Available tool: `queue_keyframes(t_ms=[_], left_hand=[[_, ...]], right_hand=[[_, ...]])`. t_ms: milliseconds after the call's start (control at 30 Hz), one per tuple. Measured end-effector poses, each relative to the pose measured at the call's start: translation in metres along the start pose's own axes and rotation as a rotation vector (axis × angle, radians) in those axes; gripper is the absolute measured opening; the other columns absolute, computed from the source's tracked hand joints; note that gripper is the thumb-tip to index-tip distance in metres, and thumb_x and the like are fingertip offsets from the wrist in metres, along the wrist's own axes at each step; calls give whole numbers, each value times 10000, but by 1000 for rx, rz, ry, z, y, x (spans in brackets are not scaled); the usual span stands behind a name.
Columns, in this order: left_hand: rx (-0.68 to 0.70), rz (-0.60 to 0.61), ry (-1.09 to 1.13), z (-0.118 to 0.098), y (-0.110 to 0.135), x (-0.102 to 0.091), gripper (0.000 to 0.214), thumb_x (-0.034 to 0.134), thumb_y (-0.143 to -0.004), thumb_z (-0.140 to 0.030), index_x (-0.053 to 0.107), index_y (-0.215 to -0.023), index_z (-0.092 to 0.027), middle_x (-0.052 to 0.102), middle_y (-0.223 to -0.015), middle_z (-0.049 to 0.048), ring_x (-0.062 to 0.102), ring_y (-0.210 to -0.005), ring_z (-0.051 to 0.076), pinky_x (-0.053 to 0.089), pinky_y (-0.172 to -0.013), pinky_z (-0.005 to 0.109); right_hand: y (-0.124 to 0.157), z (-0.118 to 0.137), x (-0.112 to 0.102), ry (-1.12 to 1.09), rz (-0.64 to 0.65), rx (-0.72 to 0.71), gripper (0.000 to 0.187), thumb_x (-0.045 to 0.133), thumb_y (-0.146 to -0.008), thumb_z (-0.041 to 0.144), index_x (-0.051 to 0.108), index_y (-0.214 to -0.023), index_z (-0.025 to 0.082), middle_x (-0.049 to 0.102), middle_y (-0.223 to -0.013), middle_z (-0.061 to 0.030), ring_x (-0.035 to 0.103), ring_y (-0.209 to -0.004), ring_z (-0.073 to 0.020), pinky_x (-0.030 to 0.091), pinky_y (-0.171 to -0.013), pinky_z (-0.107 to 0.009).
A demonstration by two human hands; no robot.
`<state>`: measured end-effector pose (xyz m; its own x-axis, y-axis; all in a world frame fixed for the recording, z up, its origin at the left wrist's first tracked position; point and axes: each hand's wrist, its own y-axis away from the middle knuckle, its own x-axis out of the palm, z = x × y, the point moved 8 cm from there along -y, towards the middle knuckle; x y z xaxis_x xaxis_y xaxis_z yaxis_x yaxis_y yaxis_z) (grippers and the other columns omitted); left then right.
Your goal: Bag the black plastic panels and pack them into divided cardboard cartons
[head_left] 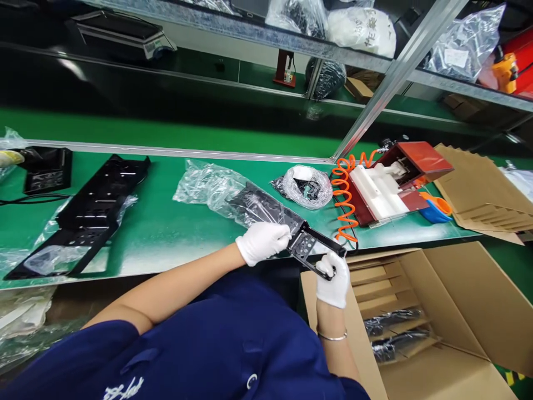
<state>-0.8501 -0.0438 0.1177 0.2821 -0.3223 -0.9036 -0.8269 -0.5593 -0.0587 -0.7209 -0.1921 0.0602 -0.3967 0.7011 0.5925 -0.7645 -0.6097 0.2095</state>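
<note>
A long black plastic part lies at the front edge of the green table, its far end still inside a clear plastic bag. My left hand, in a white glove, is closed on the bag's mouth around the part's middle. Also gloved, my right hand grips the part's bare near end, which sticks out over the corner of an open carton. A thin bracelet is on my right wrist.
Another black part rests on its bag at left, beside a black box. Behind my hands are a bag of small parts, an orange coiled hose, a red-and-white fixture and cardboard sheets. The carton holds bagged parts between dividers.
</note>
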Motion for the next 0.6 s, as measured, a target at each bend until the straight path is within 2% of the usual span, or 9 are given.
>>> queue_keyframes(t_ms=[100,167,300,400,533,600], left_hand=[[21,-57,136,-7,-1,-7,271,472,-914,-272,548,-661,-213,599,-633,-6,560,-612,149,360,-612,271],[15,-108,252,-10,-3,-11,261,474,-907,-261,534,-658,-214,602,-638,-8,559,-615,142,378,-617,261],[2,-43,365,-18,-2,1,253,512,-864,-232,500,-611,-213,587,-599,-14,530,-577,136,370,-584,258],[-53,-51,384,-5,-2,-1,249,505,-852,-221,493,-603,-212,566,-589,-16,501,-561,133,363,-571,260],[-142,-246,452,29,-10,-32,270,482,-879,-271,446,-616,-216,484,-579,-30,452,-571,130,351,-567,261],[-146,-262,475,34,-13,-39,270,487,-881,-283,439,-624,-217,485,-583,-31,454,-580,131,352,-572,262]], right_hand=[[6,-15,15,56,-16,-59,416,706,-721,224,601,-1123,232,293,-589,130,202,-443,-41,267,-436,-167],[9,-24,29,106,13,-70,546,685,-755,242,539,-1281,260,306,-602,129,226,-439,-54,300,-447,-194],[6,-37,54,173,34,-53,671,688,-762,306,453,-1388,243,315,-625,121,278,-466,-67,331,-475,-216],[3,-47,63,129,25,-11,688,695,-749,309,453,-1389,246,348,-684,103,311,-515,-62,389,-531,-215],[10,-63,66,101,69,64,673,679,-772,288,446,-1404,297,370,-743,94,323,-515,-54,471,-595,-234],[14,-66,69,141,135,46,718,683,-776,289,409,-1439,318,397,-768,91,338,-506,-50,491,-610,-243]])
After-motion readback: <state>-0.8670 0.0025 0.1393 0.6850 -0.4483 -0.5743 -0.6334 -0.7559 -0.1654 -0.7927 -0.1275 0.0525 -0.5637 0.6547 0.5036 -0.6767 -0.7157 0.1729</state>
